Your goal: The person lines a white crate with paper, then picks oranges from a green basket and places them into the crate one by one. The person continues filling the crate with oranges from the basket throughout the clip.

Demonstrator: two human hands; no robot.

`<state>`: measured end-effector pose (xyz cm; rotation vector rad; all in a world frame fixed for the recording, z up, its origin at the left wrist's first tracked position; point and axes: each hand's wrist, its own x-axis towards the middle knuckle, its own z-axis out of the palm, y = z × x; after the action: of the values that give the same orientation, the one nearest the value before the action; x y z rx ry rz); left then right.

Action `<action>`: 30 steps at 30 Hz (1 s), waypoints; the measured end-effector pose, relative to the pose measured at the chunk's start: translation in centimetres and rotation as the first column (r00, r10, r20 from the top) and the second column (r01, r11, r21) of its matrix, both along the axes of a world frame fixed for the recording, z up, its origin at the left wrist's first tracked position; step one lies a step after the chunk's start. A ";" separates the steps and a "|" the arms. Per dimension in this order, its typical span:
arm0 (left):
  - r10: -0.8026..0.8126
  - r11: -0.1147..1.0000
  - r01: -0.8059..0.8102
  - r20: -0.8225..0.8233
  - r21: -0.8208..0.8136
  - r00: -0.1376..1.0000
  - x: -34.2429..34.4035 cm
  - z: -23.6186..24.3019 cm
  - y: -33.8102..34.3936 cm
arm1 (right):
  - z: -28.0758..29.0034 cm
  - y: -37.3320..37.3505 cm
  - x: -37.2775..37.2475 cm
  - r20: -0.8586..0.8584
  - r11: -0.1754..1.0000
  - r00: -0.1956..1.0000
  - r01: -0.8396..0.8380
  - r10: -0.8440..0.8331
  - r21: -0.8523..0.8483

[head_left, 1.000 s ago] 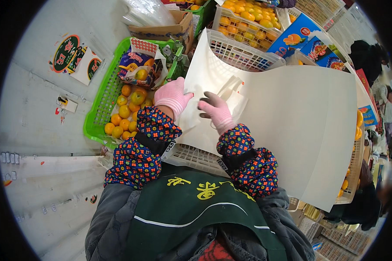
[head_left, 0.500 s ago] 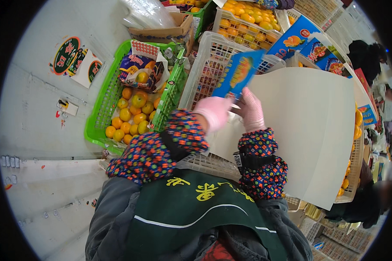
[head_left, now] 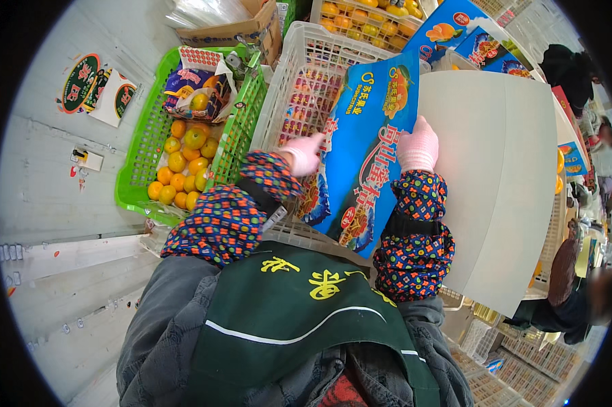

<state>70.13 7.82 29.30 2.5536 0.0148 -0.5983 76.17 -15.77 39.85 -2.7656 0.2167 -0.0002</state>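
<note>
In front of me, over a white plastic crate [head_left: 279,81], is a blue printed carton [head_left: 360,136] with orange fruit pictures, looking like a flat folded blank. My left hand [head_left: 302,156], in a pink glove, grips its left edge, fingers partly hidden. On the opposite edge my right hand [head_left: 418,148], gloved the same, is closed with the thumb up along the carton. Just right of that hand lies a large pale board [head_left: 489,176]. Small colourful printed items show through the crate's mesh.
A green basket [head_left: 143,149] at left holds loose oranges [head_left: 183,166] and a printed bag [head_left: 197,91]. Behind it stands a cardboard box [head_left: 251,34] with clear plastic. A crate of oranges [head_left: 367,27] and more blue cartons [head_left: 448,30] lie farther back. People are at far right.
The blue carton, narrow and blurred before, now shows its broad printed face. My hands have moved apart to opposite edges. The view has shifted slightly.
</note>
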 end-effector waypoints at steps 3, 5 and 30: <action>-0.049 0.996 0.051 -0.027 0.073 0.998 -0.5 -1.8 -6.3 | 1.5 0.0 -0.2 -0.008 1.000 1.000 -0.005 0.004 -0.027; -0.012 1.000 0.012 -0.025 -0.014 1.000 0.1 -2.8 -8.9 | 2.2 -0.3 -0.1 0.032 1.000 0.999 -0.008 0.008 -0.020; 0.453 0.427 -0.210 0.008 -0.879 0.891 -4.0 12.2 5.7 | -0.9 9.2 -2.6 0.008 0.169 0.761 -0.154 0.648 0.973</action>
<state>66.16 13.48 41.47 1.5105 0.1104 -0.0462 73.59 -6.53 38.94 -1.4188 -0.3854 0.6756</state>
